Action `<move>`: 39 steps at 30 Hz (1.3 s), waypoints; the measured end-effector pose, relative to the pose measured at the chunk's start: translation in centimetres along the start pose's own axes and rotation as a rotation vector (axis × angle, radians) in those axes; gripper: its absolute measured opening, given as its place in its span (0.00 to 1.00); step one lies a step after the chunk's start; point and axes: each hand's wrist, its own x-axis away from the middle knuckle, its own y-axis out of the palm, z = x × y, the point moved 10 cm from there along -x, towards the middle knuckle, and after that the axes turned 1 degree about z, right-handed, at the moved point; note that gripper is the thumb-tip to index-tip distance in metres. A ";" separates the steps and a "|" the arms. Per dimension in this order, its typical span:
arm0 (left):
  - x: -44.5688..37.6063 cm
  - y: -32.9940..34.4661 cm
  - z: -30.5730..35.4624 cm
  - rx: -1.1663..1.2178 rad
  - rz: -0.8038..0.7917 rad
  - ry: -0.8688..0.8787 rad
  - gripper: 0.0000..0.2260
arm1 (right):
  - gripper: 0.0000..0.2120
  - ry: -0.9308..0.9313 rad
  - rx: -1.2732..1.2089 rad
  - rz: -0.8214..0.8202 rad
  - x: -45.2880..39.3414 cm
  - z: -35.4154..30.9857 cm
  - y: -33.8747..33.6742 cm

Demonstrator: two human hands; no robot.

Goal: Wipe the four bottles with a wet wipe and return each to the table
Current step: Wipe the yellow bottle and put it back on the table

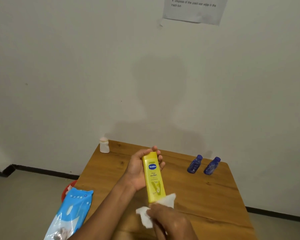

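While left hand (139, 170) grips yellow bottle (154, 179), right hand (170, 220) holds wipe (146, 217).

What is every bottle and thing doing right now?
Yellow plastic lotion bottle: held above table by left hand.
White wet wipe: gripped by right hand, against bottle's end.
Small white bottle: standing on table.
Two dark blue bottles: standing.
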 end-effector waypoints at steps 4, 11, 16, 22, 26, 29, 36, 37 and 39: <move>0.2 -0.1 0.5 -0.122 -0.027 0.039 0.14 | 0.13 0.072 -0.083 -0.082 -1.6 0.0 -3.8; 0.8 2.9 -1.1 -0.245 -0.094 0.052 0.39 | 0.11 0.052 0.101 0.069 -8.4 1.5 -5.3; 1.6 3.5 -1.8 -0.300 -0.011 0.163 0.38 | 0.08 0.016 0.167 0.043 -6.7 0.5 -2.2; 3.4 5.2 2.6 -0.538 -0.087 0.363 0.49 | 0.12 -0.017 -0.011 -0.148 -2.4 0.2 -3.1; 4.1 5.6 2.5 -0.688 -0.159 0.406 0.50 | 0.17 0.073 0.007 0.071 -6.5 0.4 -8.7; 4.6 6.5 1.6 -0.848 -0.215 0.439 0.49 | 0.12 0.009 0.065 0.144 -9.7 -1.1 -9.8; 4.4 7.3 1.4 -1.030 -0.209 0.509 0.45 | 0.13 -0.167 0.085 -0.132 -9.4 -1.4 -4.3; 4.4 7.0 1.4 -1.007 -0.206 0.492 0.45 | 0.13 -0.140 0.078 -0.123 -9.1 -0.2 -4.8; 4.4 6.5 1.0 -0.938 -0.223 0.443 0.48 | 0.13 -0.067 0.110 -0.107 -8.5 2.5 -6.1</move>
